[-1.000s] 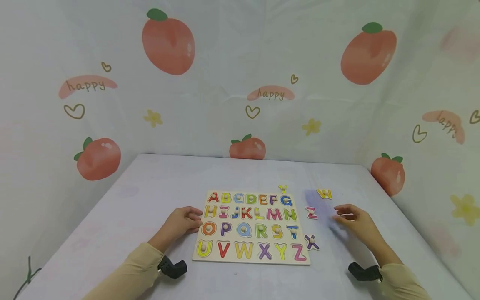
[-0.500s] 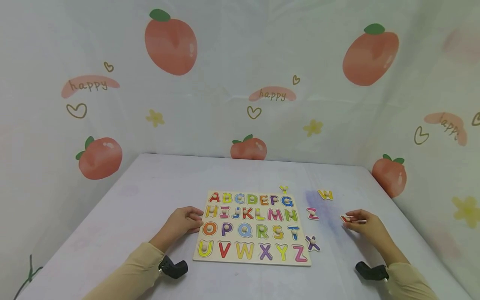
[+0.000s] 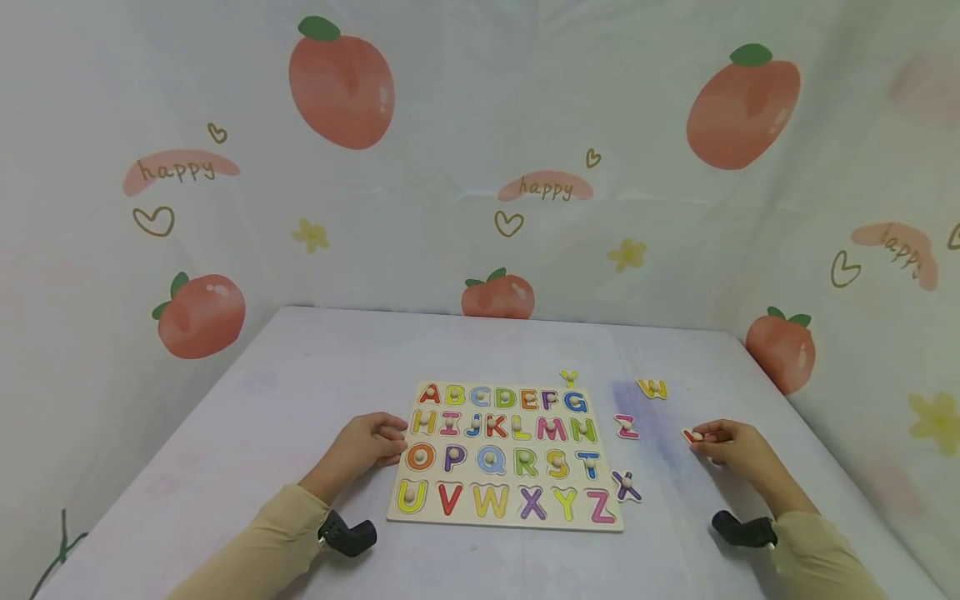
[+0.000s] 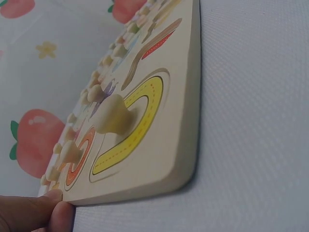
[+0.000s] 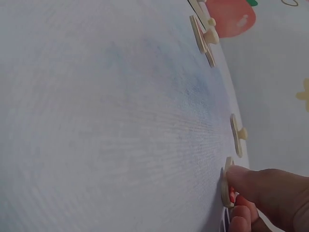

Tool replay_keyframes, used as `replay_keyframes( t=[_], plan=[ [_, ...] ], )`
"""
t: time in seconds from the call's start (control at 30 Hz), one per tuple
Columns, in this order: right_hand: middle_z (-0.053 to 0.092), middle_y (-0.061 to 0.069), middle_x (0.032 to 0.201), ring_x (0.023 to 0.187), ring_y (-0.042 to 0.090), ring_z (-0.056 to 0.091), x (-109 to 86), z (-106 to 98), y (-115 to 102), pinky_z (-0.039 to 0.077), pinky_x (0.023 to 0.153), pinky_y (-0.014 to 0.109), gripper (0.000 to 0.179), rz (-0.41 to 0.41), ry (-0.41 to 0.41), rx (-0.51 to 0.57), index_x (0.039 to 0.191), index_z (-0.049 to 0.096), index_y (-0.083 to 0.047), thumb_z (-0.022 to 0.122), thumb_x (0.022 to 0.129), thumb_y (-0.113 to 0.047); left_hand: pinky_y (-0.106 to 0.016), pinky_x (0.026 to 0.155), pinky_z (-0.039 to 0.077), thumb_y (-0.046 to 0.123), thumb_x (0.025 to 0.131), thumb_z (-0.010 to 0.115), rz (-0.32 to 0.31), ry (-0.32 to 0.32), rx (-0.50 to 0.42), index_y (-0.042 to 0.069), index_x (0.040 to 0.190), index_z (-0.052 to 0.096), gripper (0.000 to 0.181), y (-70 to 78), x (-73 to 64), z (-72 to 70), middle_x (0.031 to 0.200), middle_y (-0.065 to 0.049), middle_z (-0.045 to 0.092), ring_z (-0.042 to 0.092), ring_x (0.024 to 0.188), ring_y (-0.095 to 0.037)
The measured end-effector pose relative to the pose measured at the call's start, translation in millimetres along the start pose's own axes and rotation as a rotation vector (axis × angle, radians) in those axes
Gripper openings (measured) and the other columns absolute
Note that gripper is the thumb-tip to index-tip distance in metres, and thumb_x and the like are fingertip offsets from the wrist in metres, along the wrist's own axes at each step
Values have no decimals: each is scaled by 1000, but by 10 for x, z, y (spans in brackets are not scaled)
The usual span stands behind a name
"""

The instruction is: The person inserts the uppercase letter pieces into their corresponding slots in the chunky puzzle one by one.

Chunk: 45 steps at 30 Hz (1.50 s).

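Note:
A wooden alphabet puzzle board (image 3: pixel 504 527) lies flat on the table, most of its letters seated with round knobs upward. My left hand (image 3: pixel 365 444) holds the board's left edge, the thumb (image 4: pixel 54 194) on top and a finger against the side. To the right of the board, my right hand (image 3: pixel 738 450) pinches a red letter V (image 5: pixel 225 186) low over the table, partly hidden by the fingers. Loose nearby lie a yellow W (image 3: pixel 652 388), a pink Z (image 3: pixel 626 427), a purple X (image 3: pixel 626 487) and a yellow Y (image 3: pixel 569 378).
In the bottom row of the board, the V, W, X, Y and Z recesses (image 3: pixel 531 503) show only their printed shapes. A purple-blue stain (image 3: pixel 645 417) marks the white tablecloth (image 3: pixel 360 350). Behind stands a fruit-patterned curtain (image 3: pixel 420 217).
My right hand has drawn a little right and down, its fingers closing on the red V. My left hand stays at the board, and the loose letters keep their places.

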State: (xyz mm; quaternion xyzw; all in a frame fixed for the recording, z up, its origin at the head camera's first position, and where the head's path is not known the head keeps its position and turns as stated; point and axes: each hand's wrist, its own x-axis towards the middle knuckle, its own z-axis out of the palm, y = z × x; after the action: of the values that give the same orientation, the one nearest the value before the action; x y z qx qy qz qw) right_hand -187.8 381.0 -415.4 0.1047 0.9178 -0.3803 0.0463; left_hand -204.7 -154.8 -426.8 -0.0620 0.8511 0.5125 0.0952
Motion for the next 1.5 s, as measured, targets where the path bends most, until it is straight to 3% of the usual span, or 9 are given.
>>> replay_keyframes(
  t=[0.23, 0.37, 0.63, 0.8, 1.07, 1.5],
  plan=[
    [62, 4, 85, 73, 15, 52, 21, -26, 3, 48, 58, 24, 40, 31, -26, 16, 114, 58, 12, 71, 88, -17, -25, 65, 59, 1, 84, 71, -3, 5, 1, -1, 114, 63, 32, 16, -9, 8, 91, -8, 66, 61, 72, -12],
    [65, 3, 85, 75, 16, 54, -3, -13, -68, 49, 61, 25, 39, -12, -37, -7, 111, 61, 10, 70, 88, -20, -24, 65, 58, 2, 84, 71, -13, 5, -1, -1, 115, 63, 32, 33, -15, 12, 91, -8, 66, 62, 72, -13],
    [68, 3, 84, 78, 18, 56, -104, 169, -544, 49, 65, 30, 35, -131, -25, -40, 106, 65, 4, 72, 87, -24, -24, 66, 59, 2, 84, 71, -12, 1, 3, -1, 115, 63, 32, 30, -13, 2, 93, -9, 66, 62, 74, -12],
    [68, 1, 81, 76, 17, 56, -190, 435, -935, 50, 65, 31, 29, -208, -30, -24, 103, 69, 0, 73, 86, -24, -25, 67, 59, 2, 84, 71, -8, 0, 0, -1, 115, 63, 32, 12, -18, -4, 92, -8, 66, 62, 74, -12],
    [66, -1, 75, 70, 12, 58, -371, 945, -1472, 49, 61, 25, 15, -314, -114, 51, 91, 70, -6, 77, 82, -16, -25, 67, 59, 2, 84, 71, -7, -1, 13, -1, 115, 63, 33, 1, 5, -4, 92, -8, 66, 61, 73, -12],
    [62, -6, 68, 64, 8, 55, -574, 1682, -1952, 45, 54, 19, 12, -493, -307, 72, 80, 70, -12, 80, 78, -17, -25, 67, 59, 2, 83, 72, -15, 1, 17, -1, 116, 63, 34, 7, 11, -3, 92, -8, 65, 61, 74, -12]
  ],
)
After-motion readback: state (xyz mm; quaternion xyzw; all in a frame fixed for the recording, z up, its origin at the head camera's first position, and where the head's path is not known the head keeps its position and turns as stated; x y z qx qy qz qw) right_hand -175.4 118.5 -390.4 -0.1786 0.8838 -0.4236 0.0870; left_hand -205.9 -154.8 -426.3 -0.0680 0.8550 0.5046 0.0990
